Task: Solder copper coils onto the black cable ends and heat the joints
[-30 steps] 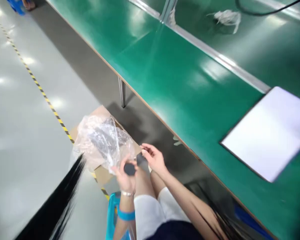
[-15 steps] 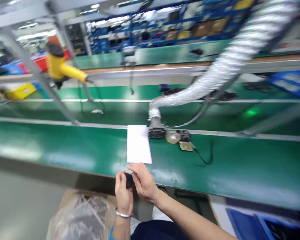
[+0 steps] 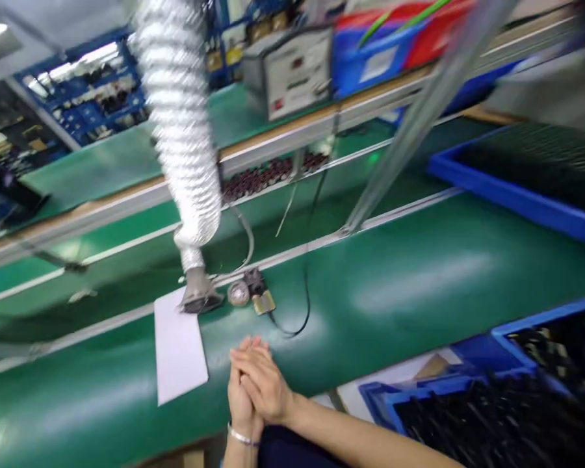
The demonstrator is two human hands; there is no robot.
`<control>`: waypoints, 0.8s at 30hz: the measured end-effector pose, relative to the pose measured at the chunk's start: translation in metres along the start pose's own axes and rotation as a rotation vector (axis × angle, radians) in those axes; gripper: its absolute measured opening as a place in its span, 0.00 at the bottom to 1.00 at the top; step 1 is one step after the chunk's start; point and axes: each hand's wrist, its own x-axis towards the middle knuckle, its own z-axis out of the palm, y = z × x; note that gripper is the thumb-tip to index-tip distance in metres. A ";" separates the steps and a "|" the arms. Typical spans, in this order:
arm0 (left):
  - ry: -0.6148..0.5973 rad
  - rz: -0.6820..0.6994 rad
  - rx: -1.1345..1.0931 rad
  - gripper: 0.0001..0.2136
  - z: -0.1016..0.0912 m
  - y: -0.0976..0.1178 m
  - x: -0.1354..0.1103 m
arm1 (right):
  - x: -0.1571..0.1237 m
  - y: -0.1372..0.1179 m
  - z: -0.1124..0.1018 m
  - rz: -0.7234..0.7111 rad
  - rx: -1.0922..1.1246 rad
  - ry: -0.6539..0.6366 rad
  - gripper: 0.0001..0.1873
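Near the front edge of the green bench, my left hand and my right hand are pressed together, the right laid over the left with its fingers folded across. Whatever lies between the palms is hidden. A metal bracelet circles my left wrist. Just to the left lies a white sheet of paper. Beyond my hands are a round clear roll, perhaps tape, and a small dark device with a yellowish plate and a black cable.
A silver flexible duct hangs down to a grey nozzle over the paper's corner. A metal post rises to the right. Blue trays stand on the right, and blue bins of black parts sit below the bench edge.
My view has swung right. The round black object that showed in my left hand is now out of sight, and my right hand has closed over the left.
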 end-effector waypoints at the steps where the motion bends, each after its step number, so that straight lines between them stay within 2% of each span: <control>1: -0.007 -0.049 -0.009 0.14 0.015 -0.005 0.007 | 0.006 0.012 -0.016 -0.061 -0.079 0.012 0.19; 3: -0.007 -0.119 0.015 0.12 0.044 -0.013 0.021 | 0.016 0.035 -0.047 -0.092 -0.185 0.082 0.19; 6: -0.058 -0.068 0.140 0.11 0.085 -0.023 0.032 | 0.027 0.054 -0.085 -0.050 -0.187 0.231 0.16; 8: -0.154 -0.038 0.217 0.14 0.108 -0.027 0.034 | 0.032 0.055 -0.106 0.120 -0.022 0.329 0.16; 11: -0.279 -0.099 0.251 0.17 0.139 -0.030 0.037 | 0.044 0.055 -0.134 0.529 0.450 0.604 0.22; 13: -0.332 -0.139 0.246 0.16 0.159 -0.034 0.043 | 0.054 0.059 -0.151 0.630 0.614 0.754 0.25; 15: -0.394 -0.094 0.309 0.18 0.180 -0.042 0.052 | 0.064 0.066 -0.163 0.573 0.571 0.732 0.26; 18: -0.380 0.193 0.590 0.23 0.210 -0.058 0.070 | 0.073 0.077 -0.169 0.475 0.470 0.649 0.29; 20: -0.315 0.368 0.761 0.26 0.225 -0.068 0.081 | 0.077 0.085 -0.169 0.460 0.438 0.716 0.28; 22: -0.294 0.394 0.824 0.27 0.238 -0.075 0.091 | 0.082 0.093 -0.171 0.447 0.397 0.792 0.24; 24: -0.321 0.285 0.766 0.28 0.250 -0.080 0.099 | 0.089 0.101 -0.181 0.418 0.339 0.804 0.21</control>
